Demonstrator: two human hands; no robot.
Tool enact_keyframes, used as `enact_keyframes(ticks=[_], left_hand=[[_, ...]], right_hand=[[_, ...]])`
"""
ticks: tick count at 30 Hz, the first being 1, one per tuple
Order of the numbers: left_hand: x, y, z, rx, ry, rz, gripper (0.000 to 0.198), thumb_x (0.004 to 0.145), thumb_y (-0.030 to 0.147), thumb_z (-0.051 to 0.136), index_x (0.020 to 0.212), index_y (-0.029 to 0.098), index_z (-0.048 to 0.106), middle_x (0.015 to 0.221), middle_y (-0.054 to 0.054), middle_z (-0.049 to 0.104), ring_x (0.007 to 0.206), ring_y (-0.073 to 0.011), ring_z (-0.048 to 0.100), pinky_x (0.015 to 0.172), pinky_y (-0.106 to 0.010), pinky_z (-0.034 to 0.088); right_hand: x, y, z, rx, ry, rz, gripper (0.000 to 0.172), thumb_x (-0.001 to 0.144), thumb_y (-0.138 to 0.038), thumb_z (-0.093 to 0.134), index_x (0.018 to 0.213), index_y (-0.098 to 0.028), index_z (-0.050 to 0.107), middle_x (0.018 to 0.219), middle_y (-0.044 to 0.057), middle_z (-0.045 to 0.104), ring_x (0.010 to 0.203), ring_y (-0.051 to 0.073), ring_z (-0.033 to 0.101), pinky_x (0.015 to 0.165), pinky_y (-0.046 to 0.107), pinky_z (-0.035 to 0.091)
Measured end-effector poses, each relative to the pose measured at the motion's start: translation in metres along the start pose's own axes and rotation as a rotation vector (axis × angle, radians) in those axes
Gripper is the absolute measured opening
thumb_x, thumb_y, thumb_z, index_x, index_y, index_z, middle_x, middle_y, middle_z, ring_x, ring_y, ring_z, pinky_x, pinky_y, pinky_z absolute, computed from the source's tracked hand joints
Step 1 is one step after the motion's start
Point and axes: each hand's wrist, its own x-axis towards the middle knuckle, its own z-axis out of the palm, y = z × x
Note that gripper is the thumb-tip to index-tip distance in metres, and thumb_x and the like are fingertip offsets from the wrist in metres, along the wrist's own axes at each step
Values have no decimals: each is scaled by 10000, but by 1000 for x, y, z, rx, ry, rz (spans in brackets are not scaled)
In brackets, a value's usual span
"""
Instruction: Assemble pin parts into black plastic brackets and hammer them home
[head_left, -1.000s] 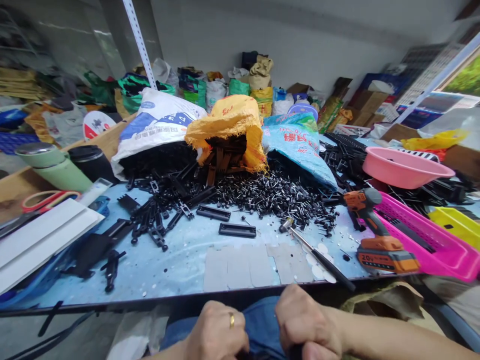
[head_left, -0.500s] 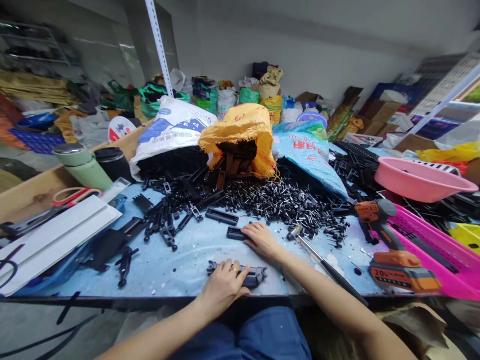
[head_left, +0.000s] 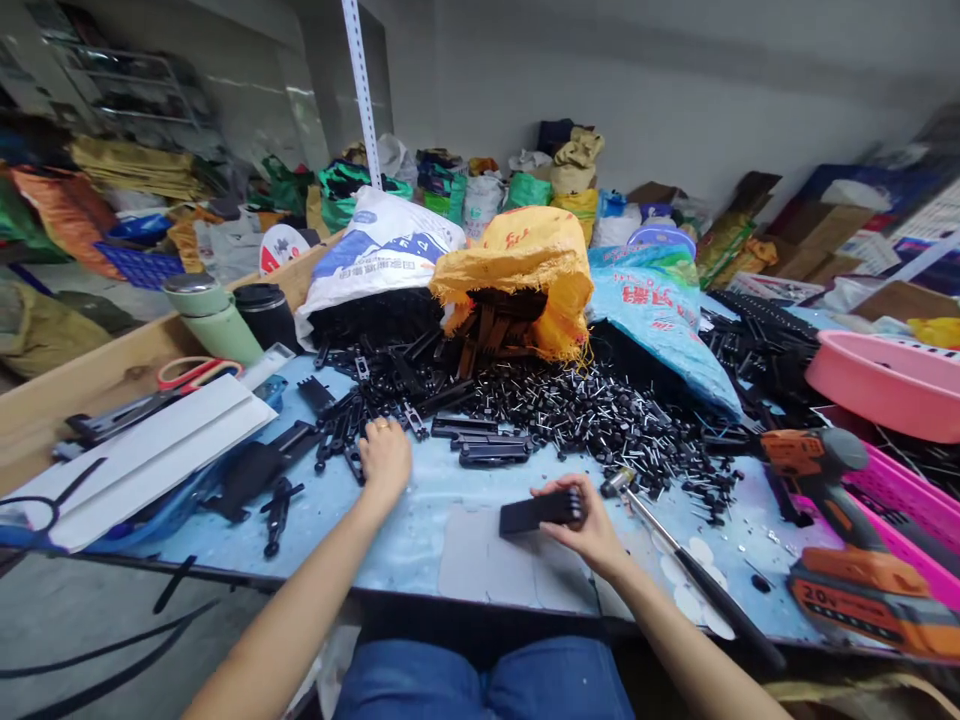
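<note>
The hands are apart. The right hand (head_left: 592, 532) has fingers and thumb closed on one end of a black block (head_left: 529, 514), with ridges visible at the gripped end. The block is over the grey pads (head_left: 480, 572) near the front edge of the bench (head_left: 427, 497); whether it touches them cannot be told. The left hand (head_left: 386, 460) reaches to the near edge of the black link parts (head_left: 341, 425), fingers bent downward; whether it grips a part cannot be told.

Change of state: half a second ago, the left hand rested on a dark toothed piece above the pads, and the right hand reached to a slotted part behind it. Now the left hand is at the links, and the right hand holds the block. Judgement: the work appears to be at a part-collecting step, with the right hand supplied and the left hand selecting.

Behind the block lie black elongated parts (head_left: 495, 453), followed by a heap of headed pins (head_left: 619, 420). To the right of the right hand, a hammer (head_left: 705, 579) lies diagonally, with a cordless drill (head_left: 862, 590) beyond it. Three sacks, white (head_left: 382, 245), orange (head_left: 517, 250) and blue (head_left: 660, 310), stand at the rear.
</note>
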Motion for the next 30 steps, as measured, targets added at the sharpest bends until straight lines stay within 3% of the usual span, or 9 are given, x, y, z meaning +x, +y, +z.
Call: enact_keyframes(ticks=[2, 5, 9, 11, 14, 18, 21, 23, 30], left_hand=[[2, -17, 1, -33, -50, 17, 311, 825, 76, 304, 955, 38, 584, 983, -229, 582, 1007, -336, 515, 818, -458, 414], [-6, -18, 2, -104, -77, 22, 328, 874, 112, 285, 1090, 66, 528, 1033, -178, 604, 994, -252, 559, 842, -365, 436], [-42, 10, 0, -399, -139, 61, 364, 892, 295, 403, 1211, 121, 430, 1054, -115, 626, 944, -208, 607, 793, -324, 486], [-66, 27, -4, -648, -182, 158, 315, 875, 304, 431, 1148, 160, 499, 1022, -87, 639, 953, -208, 605, 822, -342, 485], [-93, 46, -11, -882, -238, 266, 328, 892, 294, 375, 1121, 164, 570, 984, -85, 635, 860, -193, 619, 820, -351, 488], [-102, 57, -18, -1027, -255, 238, 388, 894, 324, 377, 1208, 169, 543, 976, -73, 629, 683, -149, 617, 727, -321, 514], [-99, 57, -22, -1009, -129, 260, 368, 878, 306, 416, 1181, 168, 573, 1022, -87, 632, 935, -190, 600, 842, -330, 478], [-96, 55, -24, -984, -117, 308, 363, 879, 288, 414, 1181, 167, 575, 965, -85, 641, 929, -189, 595, 835, -331, 478], [-93, 54, -33, -948, -164, 465, 330, 872, 265, 444, 1154, 195, 600, 857, -60, 642, 801, -170, 603, 757, -307, 496]], right_hand=[[-20, 12, -17, -235, 3, -31, 350, 708, -406, 693, 931, -225, 492, 963, 77, 633, 975, 255, 617, 844, 418, 488], [-33, 23, -41, -603, -90, -145, 176, 799, -384, 597, 823, -211, 576, 1023, 106, 628, 1031, 261, 581, 869, 424, 471], [-25, 20, -30, -910, -248, -221, 404, 822, -405, 562, 1189, -237, 545, 1158, 120, 583, 1098, 291, 521, 928, 492, 412], [-16, 12, -4, -829, -242, -166, 399, 880, -395, 467, 1250, -251, 504, 1105, 110, 594, 1022, 264, 551, 887, 463, 440], [-1, -1, 34, -404, -166, 44, 448, 933, -422, 333, 1352, -271, 368, 960, 73, 593, 719, 166, 590, 667, 332, 514], [14, -12, 54, 108, -238, 239, 616, 888, -538, 383, 1424, -285, 212, 789, 18, 570, 471, 101, 486, 443, 251, 456], [17, -13, 48, 167, -253, 171, 620, 815, -532, 533, 1367, -314, 353, 1024, 57, 559, 589, 106, 546, 501, 258, 495], [17, -14, 38, 85, -241, 79, 567, 801, -490, 578, 1320, -314, 435, 1098, 63, 530, 651, 111, 559, 532, 258, 504], [17, -22, 20, -280, -230, -338, 471, 856, -368, 560, 1303, -244, 482, 887, 47, 580, 800, 155, 544, 711, 300, 479]])
